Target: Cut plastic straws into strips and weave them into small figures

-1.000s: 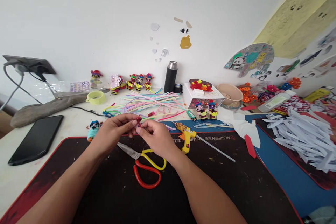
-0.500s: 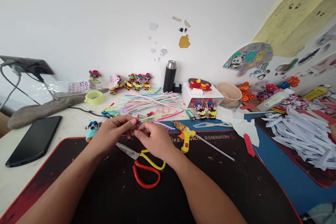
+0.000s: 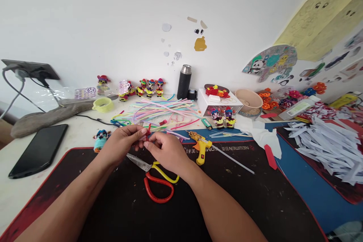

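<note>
Between my fingertips is a small twisted red pipe cleaner piece (image 3: 148, 130), its lower end partly hidden by the fingers. My left hand (image 3: 129, 138) pinches it between thumb and forefinger. Close beside, my right hand (image 3: 164, 147) is closed on the same piece from the other side. Under the hands, scissors (image 3: 159, 186) with one red and one yellow handle lie on the black mat (image 3: 227, 204), blades toward the left. A small turquoise figure (image 3: 100, 141) stands just left of my left wrist.
Loose pastel pipe cleaners (image 3: 167, 109) spread behind the hands. A yellow glue gun (image 3: 202, 149) lies to the right. Finished figures (image 3: 150, 88) line the wall near a black thermos (image 3: 184, 83). A phone (image 3: 39, 151) is at left, white paper strips (image 3: 326, 147) at right.
The red piece now sticks up a little more above my fingertips. Both hands stay in nearly the same place, and the whole view has shifted slightly.
</note>
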The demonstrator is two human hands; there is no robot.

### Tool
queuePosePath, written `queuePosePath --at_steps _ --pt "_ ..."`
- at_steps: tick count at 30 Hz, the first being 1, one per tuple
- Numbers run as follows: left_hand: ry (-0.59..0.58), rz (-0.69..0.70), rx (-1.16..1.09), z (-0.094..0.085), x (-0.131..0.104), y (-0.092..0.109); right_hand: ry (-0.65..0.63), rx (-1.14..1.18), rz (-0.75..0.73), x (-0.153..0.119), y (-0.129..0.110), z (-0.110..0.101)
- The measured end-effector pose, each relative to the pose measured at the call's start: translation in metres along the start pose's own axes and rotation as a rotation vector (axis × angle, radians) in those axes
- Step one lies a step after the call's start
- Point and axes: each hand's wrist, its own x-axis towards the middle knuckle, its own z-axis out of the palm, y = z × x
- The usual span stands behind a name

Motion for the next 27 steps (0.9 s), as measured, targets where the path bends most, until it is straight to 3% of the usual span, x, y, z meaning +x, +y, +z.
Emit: queuePosePath --at_steps 4,8,21,27 --pt "-0.031 -0.043 -0.105 -0.0008 0.0013 -0.0027 0.016 0.017 -0.009 0.0008 0.002 -0.0002" --pt "0.014 -0.1 -0.193 -0.0054 0.0019 -0.0043 0.044 0.064 -0.026 0.0018 0.0042 -0.0014" --pt "0.03 -0.07 -0.023 -0.0071 0.0023 -0.0009 0.066 0.055 -0.058 -0.0002 0.004 -0.001" --pt "0.034 -0.098 -0.161 -0.0087 0.0016 -0.0024 0.085 0.058 -0.084 -0.0004 0.0026 -0.002"
